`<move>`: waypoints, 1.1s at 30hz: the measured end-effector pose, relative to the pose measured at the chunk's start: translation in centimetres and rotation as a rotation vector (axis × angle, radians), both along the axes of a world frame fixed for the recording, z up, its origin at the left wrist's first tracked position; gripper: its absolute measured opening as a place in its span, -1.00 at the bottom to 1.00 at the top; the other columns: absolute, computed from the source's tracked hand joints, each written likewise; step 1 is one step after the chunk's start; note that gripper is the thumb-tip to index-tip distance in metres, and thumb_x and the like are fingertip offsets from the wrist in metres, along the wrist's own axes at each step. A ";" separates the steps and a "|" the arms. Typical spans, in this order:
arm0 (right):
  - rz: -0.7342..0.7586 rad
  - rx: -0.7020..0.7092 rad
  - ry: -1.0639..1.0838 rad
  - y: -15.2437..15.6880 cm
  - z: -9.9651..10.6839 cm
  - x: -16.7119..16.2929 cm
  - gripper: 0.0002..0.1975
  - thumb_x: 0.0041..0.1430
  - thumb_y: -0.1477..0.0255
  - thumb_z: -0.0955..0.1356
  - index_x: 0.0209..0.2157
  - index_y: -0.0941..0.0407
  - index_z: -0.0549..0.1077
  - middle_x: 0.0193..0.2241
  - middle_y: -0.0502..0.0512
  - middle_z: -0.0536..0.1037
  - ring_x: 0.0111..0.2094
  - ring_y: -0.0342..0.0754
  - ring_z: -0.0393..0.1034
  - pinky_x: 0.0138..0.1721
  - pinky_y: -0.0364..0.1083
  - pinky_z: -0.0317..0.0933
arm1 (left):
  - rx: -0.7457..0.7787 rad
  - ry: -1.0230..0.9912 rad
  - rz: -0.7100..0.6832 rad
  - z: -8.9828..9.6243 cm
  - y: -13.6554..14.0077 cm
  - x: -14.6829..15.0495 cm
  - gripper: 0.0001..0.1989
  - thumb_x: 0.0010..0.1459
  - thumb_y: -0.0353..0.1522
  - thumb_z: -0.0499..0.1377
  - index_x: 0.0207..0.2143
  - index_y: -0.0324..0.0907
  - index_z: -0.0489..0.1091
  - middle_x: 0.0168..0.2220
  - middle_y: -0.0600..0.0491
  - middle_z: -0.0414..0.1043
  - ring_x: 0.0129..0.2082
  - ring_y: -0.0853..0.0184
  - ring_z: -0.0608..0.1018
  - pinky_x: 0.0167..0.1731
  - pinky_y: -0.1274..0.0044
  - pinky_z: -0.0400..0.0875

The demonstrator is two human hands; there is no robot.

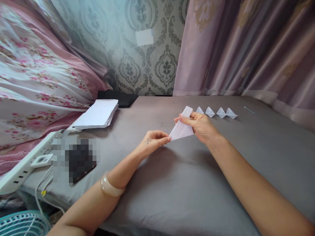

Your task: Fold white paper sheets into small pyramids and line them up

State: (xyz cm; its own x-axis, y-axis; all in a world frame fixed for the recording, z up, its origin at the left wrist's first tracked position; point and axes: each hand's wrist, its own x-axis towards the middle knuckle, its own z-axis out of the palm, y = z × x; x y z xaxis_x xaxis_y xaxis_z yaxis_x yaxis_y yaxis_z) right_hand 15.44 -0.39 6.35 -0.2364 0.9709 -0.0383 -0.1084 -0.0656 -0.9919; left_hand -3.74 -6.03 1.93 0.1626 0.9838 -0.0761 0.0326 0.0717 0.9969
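A folded sheet of white paper (181, 130) is held between my two hands, raised over the grey-covered table. My left hand (155, 141) pinches its pointed lower-left corner between thumb and fingers. My right hand (200, 124) grips the upper right part, thumb on the near face and fingers behind. A narrow straight end of the paper sticks up above the right thumb. Behind my right hand stand several small folded paper boats (210, 112) in a row, the leftmost partly hidden by that hand.
A stack of white paper (98, 113) lies at the back left, beside a black cloth-like item (126, 98). Left are a white power strip (22, 167) with cables and a blurred dark object (80, 160). A thin white stick (249, 109) lies far right. A teal fan guard (23, 224) is bottom left.
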 end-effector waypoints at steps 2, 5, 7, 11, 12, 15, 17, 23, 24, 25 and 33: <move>0.006 0.020 -0.031 -0.1 0.2 0.1 -0.66 -0.15 0.22 0.53 -0.38 0.16 0.56 -0.34 0.16 0.64 -0.42 -0.05 0.50 -0.36 -0.06 0.37 | -0.001 0.015 -0.035 0.1 -0.1 -0.1 -0.74 -0.08 -0.22 0.37 -0.43 -0.24 0.51 -0.48 0.08 0.43 -0.47 0.46 0.36 -0.39 0.56 0.20; 0.019 0.039 -0.045 -0.4 0.4 0.1 -0.67 -0.18 0.22 0.54 -0.40 0.14 0.58 -0.36 0.13 0.64 -0.42 -0.06 0.48 -0.38 -0.08 0.36 | -0.041 0.037 -0.117 0.1 -0.1 -0.2 -0.73 -0.08 -0.22 0.38 -0.44 -0.25 0.49 -0.48 0.08 0.43 -0.47 0.46 0.37 -0.41 0.57 0.18; 0.029 0.064 -0.063 -0.7 0.6 -0.2 -0.68 -0.21 0.23 0.55 -0.39 0.11 0.58 -0.39 0.08 0.63 -0.42 -0.06 0.48 -0.40 -0.09 0.34 | -0.050 0.004 -0.156 0.2 -0.1 -0.2 -0.71 -0.09 -0.23 0.39 -0.39 -0.25 0.50 -0.44 0.06 0.46 -0.44 0.44 0.41 -0.38 0.56 0.22; 0.057 0.156 -0.162 -2.2 1.2 -1.1 -0.67 -0.17 0.22 0.53 -0.34 0.09 0.57 -0.36 0.07 0.63 -0.36 -0.01 0.50 -0.36 -0.05 0.36 | 0.177 -0.239 0.024 0.8 -0.1 -0.1 -0.69 -0.02 -0.22 0.36 -0.23 -0.18 0.54 -0.29 0.02 0.53 -0.28 0.38 0.48 -0.23 0.53 0.31; 0.066 0.188 -0.190 -2.6 1.3 -1.4 -0.67 -0.16 0.23 0.52 -0.33 0.08 0.56 -0.34 0.07 0.63 -0.33 0.01 0.51 -0.33 -0.04 0.36 | 0.239 -0.281 0.087 1.0 -0.1 0.0 -0.71 0.00 -0.23 0.35 -0.22 -0.17 0.54 -0.29 0.03 0.53 -0.27 0.39 0.48 -0.22 0.54 0.31; 0.073 0.291 -0.244 -3.7 1.4 -2.4 -0.68 -0.13 0.26 0.52 -0.30 0.07 0.51 -0.31 0.06 0.63 -0.26 0.01 0.51 -0.26 -0.03 0.37 | 0.337 -0.349 0.168 1.6 -0.4 0.1 -0.78 0.02 -0.26 0.35 -0.27 -0.14 0.58 -0.35 0.05 0.55 -0.32 0.42 0.48 -0.24 0.55 0.33; 0.057 0.359 -0.306 -4.3 1.2 -2.9 -0.70 -0.08 0.26 0.50 -0.28 0.06 0.49 -0.31 0.03 0.62 -0.26 -0.01 0.51 -0.24 -0.03 0.36 | 0.373 -0.389 0.170 1.9 -0.7 0.3 -0.82 0.00 -0.28 0.36 -0.31 -0.13 0.59 -0.35 0.06 0.56 -0.34 0.43 0.48 -0.25 0.54 0.34; -0.074 0.586 -0.528 -5.5 0.9 -3.7 -0.71 0.02 0.21 0.46 -0.27 0.06 0.42 -0.35 0.00 0.56 -0.34 -0.05 0.47 -0.33 -0.05 0.34 | 0.455 -0.387 0.218 2.7 -1.3 0.4 -0.89 0.02 -0.31 0.35 -0.41 -0.16 0.59 -0.38 0.07 0.54 -0.35 0.42 0.49 -0.29 0.56 0.36; -0.124 0.637 -0.552 -5.8 1.0 -3.8 -0.70 0.02 0.20 0.46 -0.27 0.06 0.41 -0.36 -0.01 0.55 -0.37 -0.07 0.46 -0.35 -0.06 0.34 | 0.470 -0.380 0.241 2.8 -1.4 0.4 -0.89 0.01 -0.31 0.35 -0.42 -0.16 0.59 -0.39 0.07 0.54 -0.36 0.43 0.48 -0.30 0.57 0.36; -0.178 0.688 -0.572 -6.0 1.0 -3.8 -0.69 0.02 0.20 0.46 -0.27 0.06 0.40 -0.37 -0.01 0.53 -0.39 -0.08 0.45 -0.38 -0.07 0.33 | 0.480 -0.376 0.269 3.0 -1.4 0.4 -0.89 0.00 -0.31 0.35 -0.42 -0.17 0.58 -0.41 0.08 0.53 -0.38 0.44 0.48 -0.31 0.57 0.35; -0.319 1.095 -0.620 -6.7 0.5 -4.6 -0.91 0.17 0.46 0.38 -0.27 0.06 0.38 -0.39 -0.05 0.47 -0.41 -0.17 0.40 -0.32 -0.13 0.34 | 0.471 -0.390 0.388 3.6 -1.7 0.4 -0.86 -0.04 -0.29 0.37 -0.47 -0.18 0.56 -0.45 0.10 0.49 -0.43 0.45 0.44 -0.35 0.56 0.33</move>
